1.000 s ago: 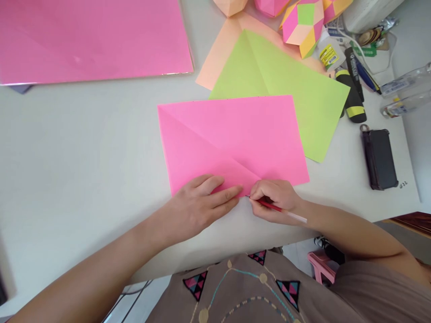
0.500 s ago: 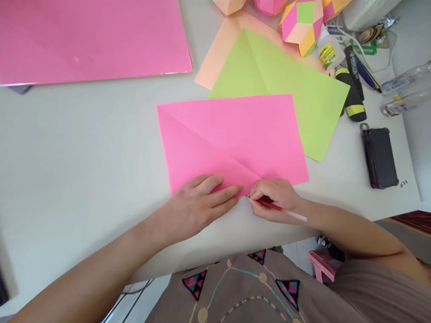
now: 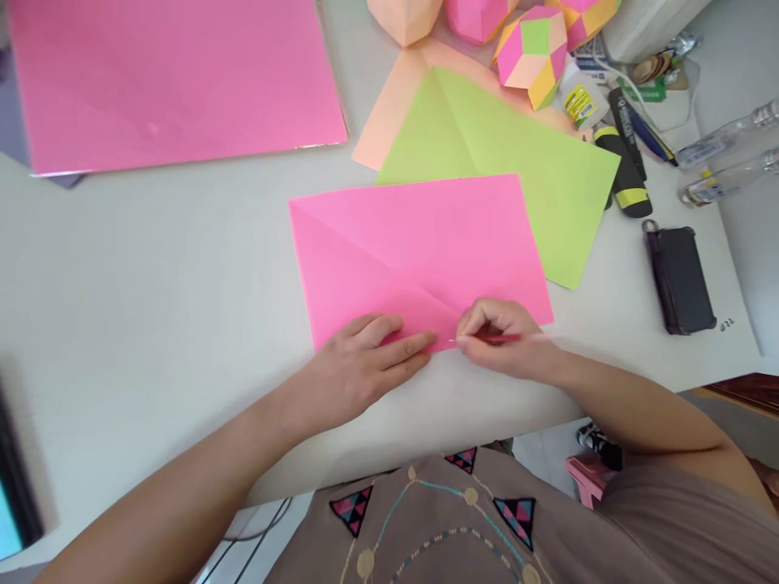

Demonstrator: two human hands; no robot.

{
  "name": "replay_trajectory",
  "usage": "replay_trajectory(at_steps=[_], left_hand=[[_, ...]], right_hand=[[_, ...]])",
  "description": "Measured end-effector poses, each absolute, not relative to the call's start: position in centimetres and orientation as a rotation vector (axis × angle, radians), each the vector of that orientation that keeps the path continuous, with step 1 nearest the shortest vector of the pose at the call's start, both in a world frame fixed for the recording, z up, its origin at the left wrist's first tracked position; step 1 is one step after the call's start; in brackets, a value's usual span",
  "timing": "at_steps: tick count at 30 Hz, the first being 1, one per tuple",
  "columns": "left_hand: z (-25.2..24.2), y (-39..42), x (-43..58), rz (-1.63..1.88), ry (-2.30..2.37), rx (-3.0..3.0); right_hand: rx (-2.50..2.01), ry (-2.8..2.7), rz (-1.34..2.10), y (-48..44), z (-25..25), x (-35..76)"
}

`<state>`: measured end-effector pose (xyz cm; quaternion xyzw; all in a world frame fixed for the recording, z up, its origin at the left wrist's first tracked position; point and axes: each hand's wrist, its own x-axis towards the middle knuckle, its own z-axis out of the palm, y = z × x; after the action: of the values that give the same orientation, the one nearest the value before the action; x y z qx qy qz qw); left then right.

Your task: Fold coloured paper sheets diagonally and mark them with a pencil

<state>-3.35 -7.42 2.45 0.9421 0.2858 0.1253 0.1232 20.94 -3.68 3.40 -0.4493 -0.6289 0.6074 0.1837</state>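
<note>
A pink sheet of paper (image 3: 426, 235) with a slanting crease lies on the table, its near edge under my hands. My left hand (image 3: 365, 365) rests flat on that edge, fingers stretched out towards the right. Pinched in my right hand (image 3: 502, 341) is a slim red pen (image 3: 502, 337), blurred by motion, its fine tip pointing left just above the paper's near edge. Beneath the pink sheet's far side lies a green sheet (image 3: 517, 154), and under that a peach sheet (image 3: 383, 122).
A stack of larger pink paper (image 3: 182, 81) sits at the back left. Several folded paper balls (image 3: 532, 57), a glue bottle (image 3: 583, 96), a black-and-yellow cutter (image 3: 624, 174), clear bottles (image 3: 724, 182) and a phone in a case (image 3: 680, 276) are at the right. A dark-edged screen (image 3: 15, 478) shows at left.
My right hand has moved slightly up, swinging the pen closer to level and its tip a little onto the paper. My left hand stays in place; the view has shifted slightly.
</note>
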Motion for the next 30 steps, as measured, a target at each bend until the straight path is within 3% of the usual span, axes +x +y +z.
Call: replay_trajectory(at_steps=[3, 9, 13, 18, 30], left_hand=[[2.2, -7.3, -3.4, 0.481, 0.837, 2.663], [1.8, -6.6, -3.8, 0.901, 0.833, 2.259], [1.8, -6.6, -4.1, 1.097, 1.062, 2.174], [1.3, -6.4, -4.1, 0.977, 1.312, 2.259], [0.9, -6.8, -3.9, 0.555, 1.373, 2.462]], right_hand=[[-1.209, -1.380, 1.836, -1.9, 3.3, 21.5], [-1.123, -1.187, 1.459, 1.7, 4.1, 23.8], [-1.104, -1.140, 1.406, 2.4, 4.3, 24.7], [-1.088, -1.187, 1.481, 2.1, 3.3, 24.7], [-1.085, -1.261, 1.546, 1.3, 3.3, 24.4]])
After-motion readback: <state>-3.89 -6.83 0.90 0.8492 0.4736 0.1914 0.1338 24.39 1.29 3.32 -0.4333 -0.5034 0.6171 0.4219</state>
